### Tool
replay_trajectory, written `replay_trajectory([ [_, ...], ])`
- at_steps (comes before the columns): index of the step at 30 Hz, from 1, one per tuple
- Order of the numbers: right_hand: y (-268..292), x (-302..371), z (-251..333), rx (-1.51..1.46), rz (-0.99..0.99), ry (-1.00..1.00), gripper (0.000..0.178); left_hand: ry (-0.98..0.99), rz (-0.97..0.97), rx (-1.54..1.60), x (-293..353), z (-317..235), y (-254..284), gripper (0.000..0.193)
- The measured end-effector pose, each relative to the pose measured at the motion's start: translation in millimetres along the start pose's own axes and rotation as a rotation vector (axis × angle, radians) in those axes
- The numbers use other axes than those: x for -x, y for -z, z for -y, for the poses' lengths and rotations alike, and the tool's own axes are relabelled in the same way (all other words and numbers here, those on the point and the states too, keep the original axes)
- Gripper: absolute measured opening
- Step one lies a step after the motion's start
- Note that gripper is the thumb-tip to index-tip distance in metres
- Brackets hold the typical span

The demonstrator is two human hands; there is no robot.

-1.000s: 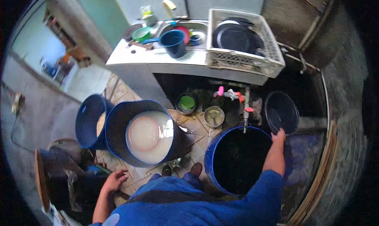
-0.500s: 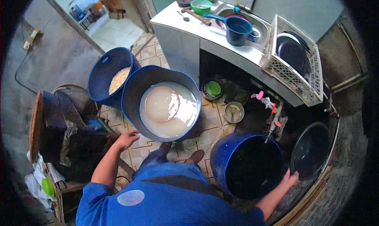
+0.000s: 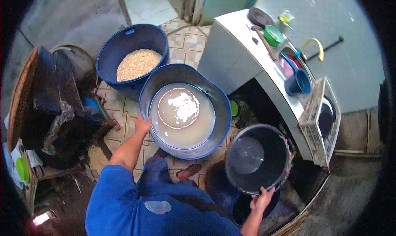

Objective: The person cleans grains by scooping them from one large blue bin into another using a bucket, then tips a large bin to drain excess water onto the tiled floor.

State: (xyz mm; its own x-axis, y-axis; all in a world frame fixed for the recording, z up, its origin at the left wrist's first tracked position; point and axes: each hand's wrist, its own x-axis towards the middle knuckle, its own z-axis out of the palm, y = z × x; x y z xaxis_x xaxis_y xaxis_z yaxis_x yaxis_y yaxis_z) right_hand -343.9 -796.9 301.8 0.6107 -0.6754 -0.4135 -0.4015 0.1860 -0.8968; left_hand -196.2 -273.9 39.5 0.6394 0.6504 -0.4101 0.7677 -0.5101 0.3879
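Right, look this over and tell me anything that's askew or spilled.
The blue tub of cloudy water at the left hand looks odd: its rim is wavy, not evenly round. Also, a pale, grainy patch low down, left of the left forearm, may be a spill; I can't tell of what.

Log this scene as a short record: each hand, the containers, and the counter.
Left hand: at the near-left rim of the blue tub
Right hand: fingers gripping the near rim of the black basin
Blue tub contents: cloudy, pale liquid
Beyond the tub, to the left: blue bucket holding pale grains
Below the basin: dark blue barrel, partly hidden
Counter: green bowl, blue dipper, white crate
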Motion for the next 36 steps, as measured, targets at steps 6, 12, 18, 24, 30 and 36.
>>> replay_trajectory([
  [6, -177, -39, -62, 0.455, 0.329, 0.197, 0.062, 0.262, 0.090, 0.215, -18, -27, -24, 0.082],
  [12, -348, -91, -155, 1.039, 0.543, 0.496, 0.059, 0.034, -0.306, 0.450, -27, -7, -59, 0.065],
  [18, -447, -140, -234, 1.147, 0.514, 0.659, 0.065, -0.055, -0.345, 0.415, -31, -22, -59, 0.064],
  [24, -506, -140, -272, 1.240, 0.397, 0.746, 0.065, -0.069, -0.323, 0.392, -32, -16, -63, 0.064],
  [30, -521, -133, -309, 1.431, 0.393, 0.745, 0.062, -0.054, -0.270, 0.376, -31, -18, -61, 0.065],
  [36, -539, -123, -337, 1.499, 0.415, 0.719, 0.059, -0.043, -0.260, 0.365, -30, -19, -59, 0.066],
])
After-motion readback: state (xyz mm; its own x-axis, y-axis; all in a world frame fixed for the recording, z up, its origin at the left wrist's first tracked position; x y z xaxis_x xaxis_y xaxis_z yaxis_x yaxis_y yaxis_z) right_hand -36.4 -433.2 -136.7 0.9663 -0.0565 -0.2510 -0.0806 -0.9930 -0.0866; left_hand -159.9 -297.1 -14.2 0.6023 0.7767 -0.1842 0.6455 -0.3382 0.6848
